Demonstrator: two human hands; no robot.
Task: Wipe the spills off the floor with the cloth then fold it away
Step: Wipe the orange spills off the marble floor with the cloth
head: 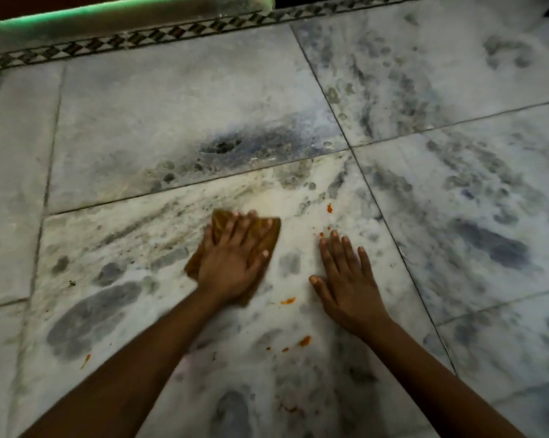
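A brown-orange cloth (268, 230) lies flat on the white marble floor (172, 121), near the middle of the view. My left hand (232, 260) presses down on it with straight, spread fingers and covers most of it. My right hand (346, 276) rests flat on the bare tile to the right of the cloth, palm down, holding nothing. Orange-red spill spots dot the tile: one above the right hand (329, 208), one between the wrists (288, 300), one lower (304, 340), and one at the left (85, 361).
A patterned mosaic border strip (140, 39) runs along the far edge of the floor, with a pale raised step (124, 17) behind it. Dark grey veining and grout lines cross the tiles all around.
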